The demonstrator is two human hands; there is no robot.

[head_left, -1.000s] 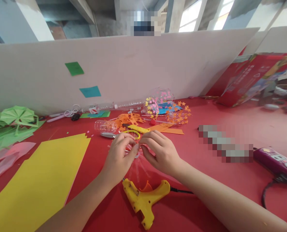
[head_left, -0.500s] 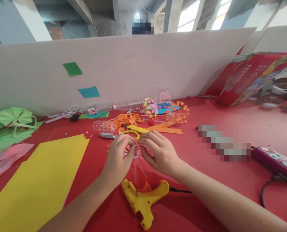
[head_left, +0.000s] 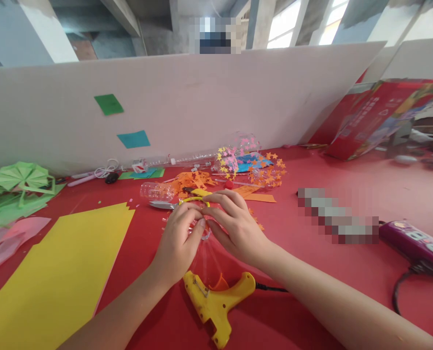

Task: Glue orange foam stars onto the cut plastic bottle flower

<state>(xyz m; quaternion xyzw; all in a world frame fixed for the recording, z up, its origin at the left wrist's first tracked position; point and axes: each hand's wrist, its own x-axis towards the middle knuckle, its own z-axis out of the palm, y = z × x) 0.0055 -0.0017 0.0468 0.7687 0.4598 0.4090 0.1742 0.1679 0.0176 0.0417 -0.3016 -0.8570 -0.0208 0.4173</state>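
Left hand (head_left: 181, 236) and right hand (head_left: 238, 228) curl narrowly over the clear plastic piece (head_left: 205, 236), any grip hidden; light pressure suits, clear of the glue gun (head_left: 214, 302) at six o'clock

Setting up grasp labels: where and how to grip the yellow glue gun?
I'd probably grip the glue gun by its handle, from above and the right: it lies on its side, handle angled right, orange trigger on the far side, cord leaving the handle's tip.

Fingertips of the left hand (head_left: 181, 236) and right hand (head_left: 240, 228) meet above a clear plastic piece (head_left: 206, 235) on the red tabletop (head_left: 284, 223); near lies a yellow glue gun (head_left: 221, 302), left yellow paper (head_left: 63, 262).
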